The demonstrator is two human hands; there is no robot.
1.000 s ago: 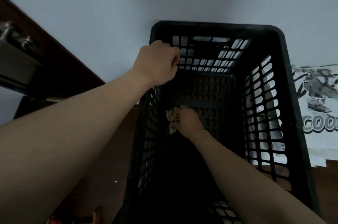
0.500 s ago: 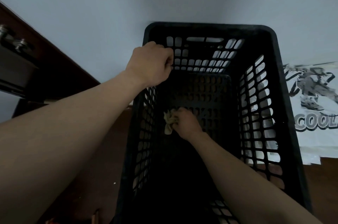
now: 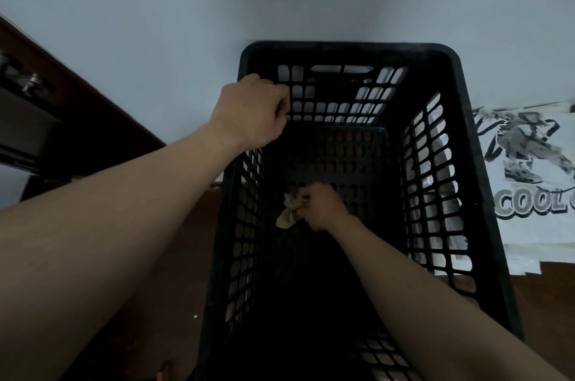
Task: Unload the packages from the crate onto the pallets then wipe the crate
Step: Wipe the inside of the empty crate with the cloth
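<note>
A tall black plastic crate [image 3: 473,138] with slotted walls stands in front of me, seen from above. My left hand [image 3: 252,113] grips the crate's rim at its far left corner. Deep inside, my right hand [image 3: 322,208] holds a crumpled beige cloth [image 3: 289,209] against the crate's perforated bottom, near the left wall. No packages show inside the crate.
A white printed package [image 3: 529,181] with a cartoon figure and the word "COOL" lies right of the crate. A dark wooden piece of furniture [image 3: 62,131] with metal fittings runs along the left. A pale wall rises behind. Brown floor lies below.
My right hand has drawn the cloth slightly toward me along the crate bottom. The view has shifted a little, and my left hand has kept its grip on the rim.
</note>
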